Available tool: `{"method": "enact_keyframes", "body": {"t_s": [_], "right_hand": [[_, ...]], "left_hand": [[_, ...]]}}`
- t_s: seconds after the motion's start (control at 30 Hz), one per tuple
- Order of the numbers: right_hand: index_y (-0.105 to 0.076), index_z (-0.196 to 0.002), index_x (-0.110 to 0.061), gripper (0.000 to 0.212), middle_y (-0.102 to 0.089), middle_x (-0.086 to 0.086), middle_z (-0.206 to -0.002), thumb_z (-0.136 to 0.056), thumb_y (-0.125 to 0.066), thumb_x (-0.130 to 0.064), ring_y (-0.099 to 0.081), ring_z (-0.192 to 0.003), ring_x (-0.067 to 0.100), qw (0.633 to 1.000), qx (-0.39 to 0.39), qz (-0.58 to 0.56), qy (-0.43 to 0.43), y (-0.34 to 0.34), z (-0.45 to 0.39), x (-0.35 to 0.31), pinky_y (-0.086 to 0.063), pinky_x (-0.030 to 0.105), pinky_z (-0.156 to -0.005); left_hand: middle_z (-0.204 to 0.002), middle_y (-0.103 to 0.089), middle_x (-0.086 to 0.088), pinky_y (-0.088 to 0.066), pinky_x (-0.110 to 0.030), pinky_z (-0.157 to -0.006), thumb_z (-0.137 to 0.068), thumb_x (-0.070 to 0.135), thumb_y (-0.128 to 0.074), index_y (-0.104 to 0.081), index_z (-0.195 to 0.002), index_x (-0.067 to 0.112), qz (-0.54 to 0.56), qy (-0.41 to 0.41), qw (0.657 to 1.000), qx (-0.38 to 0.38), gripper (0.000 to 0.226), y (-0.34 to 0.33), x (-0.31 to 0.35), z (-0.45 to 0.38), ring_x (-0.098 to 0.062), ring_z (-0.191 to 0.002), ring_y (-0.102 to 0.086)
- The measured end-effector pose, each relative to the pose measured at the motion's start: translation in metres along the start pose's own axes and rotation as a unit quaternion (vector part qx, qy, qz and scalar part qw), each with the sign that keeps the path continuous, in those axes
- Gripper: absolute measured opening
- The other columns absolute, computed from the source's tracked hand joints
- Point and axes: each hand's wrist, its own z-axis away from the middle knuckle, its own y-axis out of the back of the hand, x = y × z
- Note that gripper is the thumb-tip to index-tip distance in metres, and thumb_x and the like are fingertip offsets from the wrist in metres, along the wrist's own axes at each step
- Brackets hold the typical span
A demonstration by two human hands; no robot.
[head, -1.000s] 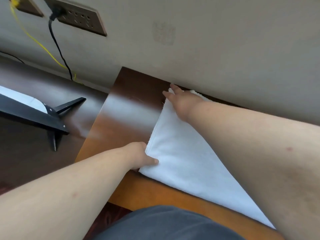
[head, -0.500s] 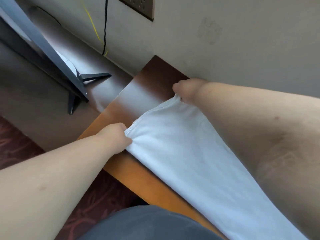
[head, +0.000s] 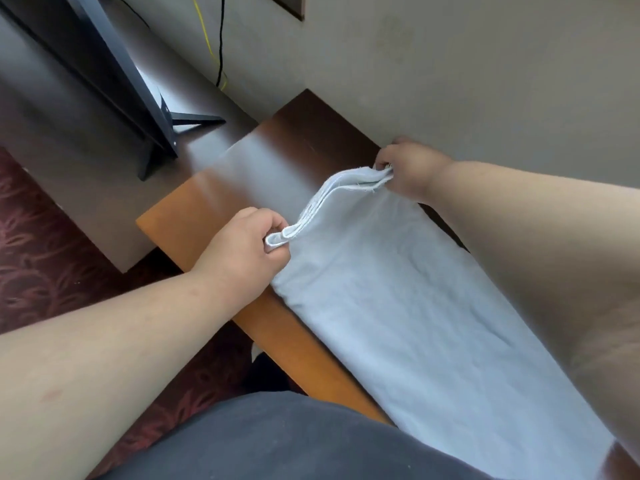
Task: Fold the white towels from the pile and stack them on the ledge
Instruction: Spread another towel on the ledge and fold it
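Observation:
A long white towel (head: 408, 306), folded into a layered strip, lies along the wooden ledge (head: 214, 206) beside the wall. My left hand (head: 242, 251) pinches the near corner of its short end. The far corner, close to the wall, is pinched by my right hand (head: 408, 171). That end is lifted a little off the wood, and its stacked edges show between my hands. The rest of the strip runs toward the lower right and lies flat. The towel pile is out of view.
A black monitor on a stand (head: 149, 133) sits on a lower dark desk (head: 69, 140) to the left. Yellow and black cables (head: 216, 50) hang down the wall (head: 485, 74) from a socket plate. Patterned red carpet (head: 38, 244) lies below.
Both hands went from pressing the towel's end flat to pinching its two corners and lifting that end off the ledge. The view has swung to the left.

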Motion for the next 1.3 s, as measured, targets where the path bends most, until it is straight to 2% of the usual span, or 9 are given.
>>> {"method": "enact_keyframes", "body": {"t_s": [0.17,0.43,0.53,0.67,0.8,0.9,1.0,1.13,1.3], "right_hand": [[-0.066,-0.107,-0.021,0.025,-0.051,0.009,-0.117,-0.089,-0.056,-0.007,-0.05,-0.093,0.024,0.999,0.041,-0.024,0.009,0.018,0.065,0.037,-0.034,0.024,-0.083],[-0.068,-0.102,-0.021,0.014,-0.053,0.012,-0.112,-0.089,-0.066,-0.019,-0.058,-0.091,0.035,0.995,0.094,-0.025,0.023,0.033,0.163,0.078,-0.048,0.034,-0.088],[-0.069,-0.102,-0.019,0.016,-0.052,0.012,-0.109,-0.087,-0.069,-0.023,-0.058,-0.088,0.033,0.993,0.113,-0.042,0.016,0.034,0.202,0.097,-0.044,0.03,-0.083],[-0.068,-0.101,-0.017,0.015,-0.047,0.007,-0.102,-0.086,-0.068,-0.017,-0.057,-0.086,0.033,0.987,0.144,-0.067,-0.01,0.032,0.258,0.119,-0.043,0.03,-0.08],[-0.068,-0.098,-0.017,0.024,-0.05,0.006,-0.105,-0.077,-0.068,-0.03,-0.057,-0.093,0.029,0.977,0.171,-0.114,-0.049,0.017,0.327,0.145,-0.038,0.025,-0.082],[-0.068,-0.1,-0.019,0.021,-0.05,0.004,-0.111,-0.08,-0.075,-0.017,-0.056,-0.094,0.025,0.975,0.171,-0.128,-0.068,0.002,0.367,0.162,-0.042,0.028,-0.088],[-0.067,-0.102,-0.02,0.025,-0.048,0.0,-0.115,-0.082,-0.069,-0.005,-0.051,-0.093,0.019,0.967,0.177,-0.152,-0.1,-0.013,0.4,0.181,-0.035,0.024,-0.087],[-0.067,-0.101,-0.021,0.028,-0.05,0.003,-0.118,-0.083,-0.063,0.0,-0.051,-0.092,0.02,0.961,0.186,-0.159,-0.131,-0.031,0.435,0.197,-0.035,0.024,-0.085],[-0.067,-0.098,-0.025,0.041,-0.051,0.0,-0.119,-0.078,-0.054,0.008,-0.052,-0.093,0.021,0.958,0.143,-0.164,-0.187,-0.068,0.469,0.217,-0.042,0.029,-0.082]], "left_hand": [[-0.088,-0.051,0.013,-0.035,-0.01,-0.066,-0.076,0.022,-0.06,-0.054,-0.079,0.039,-0.023,-0.035,0.999,0.03,0.019,-0.02,0.047,0.054,0.003,-0.089,-0.049],[-0.086,-0.05,0.011,-0.046,-0.028,-0.069,-0.08,0.019,-0.06,-0.058,-0.082,0.037,-0.059,-0.113,0.992,0.025,0.018,-0.065,0.114,0.13,-0.006,-0.081,-0.052],[-0.081,-0.049,0.012,-0.04,-0.027,-0.062,-0.079,0.02,-0.058,-0.058,-0.078,0.039,-0.074,-0.134,0.988,0.024,0.019,-0.081,0.134,0.152,-0.006,-0.076,-0.052],[-0.086,-0.046,0.019,-0.04,-0.021,-0.07,-0.08,0.014,-0.06,-0.061,-0.085,0.034,-0.083,-0.197,0.977,0.015,0.021,-0.101,0.167,0.187,-0.006,-0.085,-0.049],[-0.086,-0.046,0.02,-0.042,-0.019,-0.07,-0.078,0.005,-0.066,-0.068,-0.09,0.024,-0.078,-0.281,0.956,-0.011,0.022,-0.123,0.196,0.222,-0.003,-0.084,-0.046],[-0.09,-0.056,0.009,-0.042,-0.019,-0.066,-0.073,-0.002,-0.071,-0.072,-0.088,0.016,-0.072,-0.331,0.94,-0.036,0.023,-0.145,0.213,0.243,-0.005,-0.081,-0.049],[-0.087,-0.061,0.002,-0.042,-0.017,-0.059,-0.069,-0.005,-0.073,-0.073,-0.083,0.014,-0.075,-0.383,0.919,-0.047,0.024,-0.163,0.231,0.261,-0.008,-0.079,-0.052],[-0.086,-0.06,-0.005,-0.053,-0.038,-0.054,-0.071,-0.004,-0.072,-0.073,-0.084,0.008,-0.055,-0.457,0.883,-0.092,0.019,-0.185,0.248,0.271,-0.025,-0.073,-0.06],[-0.101,-0.059,0.001,-0.051,-0.033,-0.061,-0.08,0.006,-0.069,-0.071,-0.099,0.02,-0.125,-0.444,0.86,-0.219,0.024,-0.228,0.258,0.277,-0.02,-0.085,-0.058]]}}
